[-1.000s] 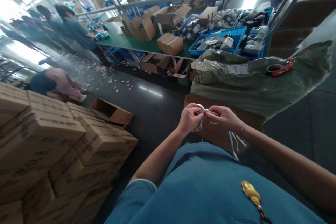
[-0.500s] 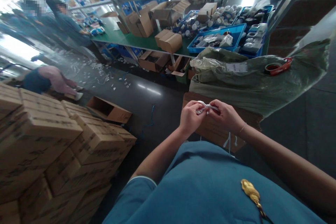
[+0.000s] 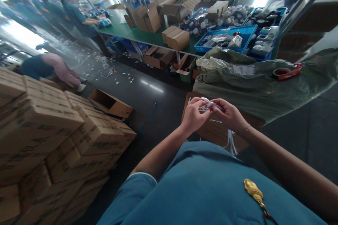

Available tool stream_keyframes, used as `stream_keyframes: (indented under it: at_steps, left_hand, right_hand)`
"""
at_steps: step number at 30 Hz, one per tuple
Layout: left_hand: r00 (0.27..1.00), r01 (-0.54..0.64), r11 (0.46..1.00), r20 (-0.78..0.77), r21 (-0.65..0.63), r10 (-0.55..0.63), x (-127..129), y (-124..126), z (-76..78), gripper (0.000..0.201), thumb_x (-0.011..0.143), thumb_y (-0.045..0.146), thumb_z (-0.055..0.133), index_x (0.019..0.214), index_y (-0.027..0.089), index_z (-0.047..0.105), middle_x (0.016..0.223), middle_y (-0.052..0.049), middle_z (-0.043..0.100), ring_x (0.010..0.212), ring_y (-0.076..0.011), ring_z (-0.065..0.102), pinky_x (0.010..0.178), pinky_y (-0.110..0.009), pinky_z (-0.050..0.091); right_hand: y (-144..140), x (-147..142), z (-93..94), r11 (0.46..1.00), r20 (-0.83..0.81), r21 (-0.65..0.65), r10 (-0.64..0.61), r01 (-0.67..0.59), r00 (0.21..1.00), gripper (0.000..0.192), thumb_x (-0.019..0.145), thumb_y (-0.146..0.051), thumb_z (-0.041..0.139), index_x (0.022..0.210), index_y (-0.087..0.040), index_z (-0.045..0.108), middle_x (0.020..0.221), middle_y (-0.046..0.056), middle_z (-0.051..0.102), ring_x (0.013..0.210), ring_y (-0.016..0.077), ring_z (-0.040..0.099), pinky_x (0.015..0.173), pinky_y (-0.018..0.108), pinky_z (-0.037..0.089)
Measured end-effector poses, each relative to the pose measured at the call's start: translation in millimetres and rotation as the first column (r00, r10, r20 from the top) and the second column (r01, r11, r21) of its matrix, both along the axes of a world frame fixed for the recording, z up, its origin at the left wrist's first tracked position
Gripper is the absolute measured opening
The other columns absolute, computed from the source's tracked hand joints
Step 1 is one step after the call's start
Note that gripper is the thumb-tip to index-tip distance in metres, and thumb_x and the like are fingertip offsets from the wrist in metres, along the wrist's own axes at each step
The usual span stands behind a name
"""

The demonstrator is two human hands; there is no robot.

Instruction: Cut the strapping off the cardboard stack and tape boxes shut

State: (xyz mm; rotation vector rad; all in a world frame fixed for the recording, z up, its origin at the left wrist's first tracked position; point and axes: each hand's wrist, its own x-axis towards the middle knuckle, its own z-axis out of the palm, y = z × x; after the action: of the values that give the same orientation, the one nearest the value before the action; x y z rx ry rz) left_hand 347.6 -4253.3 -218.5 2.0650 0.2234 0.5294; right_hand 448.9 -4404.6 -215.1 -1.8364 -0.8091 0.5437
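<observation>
1. Left hand (image 3: 192, 116) & right hand (image 3: 230, 115) meet in front of the chest, fingers curled shut, both pinching one white strap (image 3: 208, 104). The strap spans the small gap between the fingertips, bunched at the top; looks like it is being worked or knotted, hence the close two-handed grip.
2. Loose tails of the strap hang below the right wrist, in front of the cardboard box (image 3: 219, 130) that sits just beyond the hands. Held up in the air, so the ends drop free instead of tangling.
3. Behind that box: a big green sack (image 3: 258, 88), slumped, w/ a white label on top and a red tape dispenser (image 3: 286, 73) resting on it, prob. parked there to stay within reach.
4. Person's left: stacked cardboard boxes (image 3: 52, 130), closed, piled in rows. One open box (image 3: 111, 103) lies on the floor (image 3: 158, 105) beside the stack.
5. Further off: green table (image 3: 148, 38) w/ open cartons and blue bins (image 3: 224, 38) holding small bagged items. White scraps litter the floor near it.
6. Other people: one in a blue top stands at the far end of the table (image 3: 76, 14); another crouches low on the floor (image 3: 50, 66). Their hands are well apart from the strap.
</observation>
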Motion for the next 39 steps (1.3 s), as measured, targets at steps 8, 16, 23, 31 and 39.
stream_keyframes:
  at_steps: [8,16,23,31,39]
  left_hand:
    - [1.000,-0.031,0.996,0.006,0.080,0.031,-6.7,-4.6,-0.1,0.015,0.087,0.023,0.064,0.102,0.020,0.062,0.102,-0.004,0.067,0.093,-0.0160,0.063,0.082,-0.027,0.051]
    - [0.999,-0.007,0.999,-0.048,0.034,0.008,-10.5,-2.8,-4.0,0.036,0.089,0.032,0.064,0.119,0.025,0.044,0.095,0.001,0.074,0.079,-0.0149,0.069,0.071,-0.025,0.048]
    - [0.984,0.159,0.983,-0.066,-0.094,-0.165,-15.3,10.5,-2.6,0.039,0.092,0.037,0.061,0.123,0.021,0.043,0.091,0.001,0.073,0.070,-0.0111,0.063,0.061,-0.022,0.041]
    - [0.930,0.336,0.782,0.053,-0.524,-0.365,-14.4,23.7,-19.2,0.051,0.091,0.042,0.066,0.130,0.019,0.044,0.090,-0.005,0.071,0.083,-0.0143,0.068,0.074,-0.023,0.049]
    - [0.963,0.266,0.859,0.093,-0.437,-0.251,-17.2,18.4,-19.8,0.017,0.095,0.035,0.057,0.100,0.019,0.056,0.086,-0.002,0.068,0.077,-0.0115,0.065,0.071,-0.022,0.051]
  right_hand:
    - [6.9,-2.1,-14.0,0.979,-0.314,0.195,0.011,0.054,0.949,0.037,0.087,-0.052,0.065,0.100,-0.017,0.068,0.095,0.004,0.068,0.086,0.0142,0.058,0.083,0.026,0.046]
    - [3.4,-5.8,-7.3,0.993,-0.696,0.061,-0.030,0.100,0.717,0.037,0.080,-0.047,0.070,0.102,-0.017,0.067,0.071,-0.001,0.056,0.053,0.0060,0.036,0.046,0.020,0.030]
    - [3.0,-5.1,-8.4,0.997,-0.693,0.043,-0.015,0.063,0.721,0.035,0.081,-0.046,0.068,0.100,-0.016,0.066,0.070,-0.002,0.049,0.053,0.0055,0.025,0.042,0.019,0.020]
    - [0.8,-9.1,-5.9,0.991,-0.876,0.132,0.104,0.026,0.470,0.030,0.080,-0.039,0.072,0.094,-0.015,0.061,0.065,-0.007,0.028,0.054,0.0043,0.015,0.042,0.015,0.017]
    - [3.8,-12.4,-2.6,0.987,-0.914,0.158,0.132,0.037,0.384,0.023,0.082,-0.035,0.068,0.084,-0.016,0.056,0.059,-0.008,0.022,0.051,0.0050,0.010,0.040,0.016,0.017]
